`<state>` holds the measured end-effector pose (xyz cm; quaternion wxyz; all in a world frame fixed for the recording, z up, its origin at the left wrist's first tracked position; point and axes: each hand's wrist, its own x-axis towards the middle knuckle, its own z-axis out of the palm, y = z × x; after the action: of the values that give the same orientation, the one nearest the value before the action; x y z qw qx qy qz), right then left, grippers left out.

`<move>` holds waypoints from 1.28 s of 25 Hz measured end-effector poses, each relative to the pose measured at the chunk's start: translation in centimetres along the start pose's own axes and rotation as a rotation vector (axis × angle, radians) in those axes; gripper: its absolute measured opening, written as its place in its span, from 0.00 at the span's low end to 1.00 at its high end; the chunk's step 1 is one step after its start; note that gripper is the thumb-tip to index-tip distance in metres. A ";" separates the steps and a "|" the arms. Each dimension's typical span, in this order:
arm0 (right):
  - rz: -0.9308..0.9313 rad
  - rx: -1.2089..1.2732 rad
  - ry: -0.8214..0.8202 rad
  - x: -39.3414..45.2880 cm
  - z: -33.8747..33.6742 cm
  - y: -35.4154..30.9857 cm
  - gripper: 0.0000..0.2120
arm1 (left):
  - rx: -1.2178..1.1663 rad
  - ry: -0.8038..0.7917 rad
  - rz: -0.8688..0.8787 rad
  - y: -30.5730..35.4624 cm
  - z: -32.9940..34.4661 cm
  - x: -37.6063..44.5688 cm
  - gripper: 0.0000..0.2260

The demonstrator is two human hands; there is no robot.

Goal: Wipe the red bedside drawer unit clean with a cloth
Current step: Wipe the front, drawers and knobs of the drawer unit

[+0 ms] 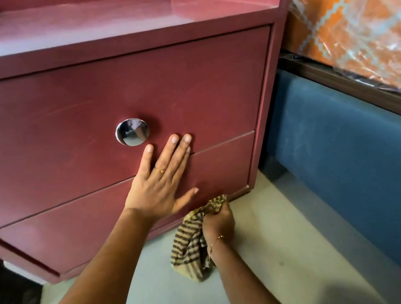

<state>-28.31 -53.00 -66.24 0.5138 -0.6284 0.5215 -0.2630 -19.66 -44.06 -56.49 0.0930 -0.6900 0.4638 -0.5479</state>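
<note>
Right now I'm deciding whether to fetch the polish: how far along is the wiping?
Done: cannot tell; the top shelf shows no clear wiped area. In hand: the right hand presses the striped cloth at the unit's bottom edge, the left hand bracing the drawers. Left: the smudged upper drawer front.

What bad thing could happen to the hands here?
1. The left hand lies flat across the seam between the two drawers of the red drawer unit; if a drawer shifts, fingers might get pinched.
2. The right hand holds the striped cloth low at the unit's bottom edge, so knuckles could scrape the floor.
</note>
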 end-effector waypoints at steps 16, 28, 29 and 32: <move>-0.166 -0.185 -0.180 -6.5 3.6 0.1 0.20 | -0.057 -0.060 0.048 -0.1 -0.8 0.0 0.34; -0.082 -0.282 -0.306 -9.3 5.2 -0.8 0.18 | -0.184 -0.160 0.393 -8.4 -2.7 -5.4 0.25; -0.147 -0.346 -0.384 -10.4 8.3 1.4 0.18 | -0.187 -0.175 0.410 -8.7 -2.8 -5.6 0.25; -0.210 -0.495 -0.556 -13.6 13.7 3.5 0.17 | -0.165 -0.209 0.415 -8.7 -3.0 -5.4 0.27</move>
<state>-22.16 -35.07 -71.27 0.4383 -0.8308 0.3429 0.0000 -17.33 -34.08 -53.43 0.1942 -0.6381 0.6267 -0.4030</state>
